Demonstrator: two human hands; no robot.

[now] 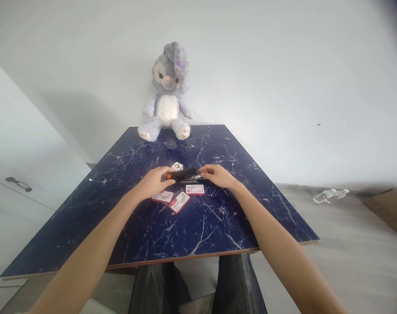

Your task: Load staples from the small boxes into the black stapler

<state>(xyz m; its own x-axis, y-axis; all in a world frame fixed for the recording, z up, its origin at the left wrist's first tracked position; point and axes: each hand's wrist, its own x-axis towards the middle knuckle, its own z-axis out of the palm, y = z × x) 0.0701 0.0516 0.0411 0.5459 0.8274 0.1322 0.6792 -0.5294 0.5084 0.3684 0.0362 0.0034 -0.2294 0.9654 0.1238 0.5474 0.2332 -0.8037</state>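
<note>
A black stapler [184, 175] with an orange patch at its left end lies sideways over the table, between my two hands. My left hand [155, 182] is closed on its left end, thumb in front and fingers behind. At the other end, the fingertips of my right hand [218, 175] pinch together by the silver metal part; any small piece between them is too small to make out. Small red-and-white boxes lie around the stapler: one box [195, 189] just in front, a tilted box [179, 202] nearer me, another box [163, 196] partly under my left hand, and one box [177, 166] behind.
The dark blue marbled table [211, 231] has its front edge close to my legs. A grey plush rabbit [167, 100] sits at the far edge against the wall. White cabinets [25, 144] stand on the left. A clear plastic bottle [329, 196] lies on the floor at right.
</note>
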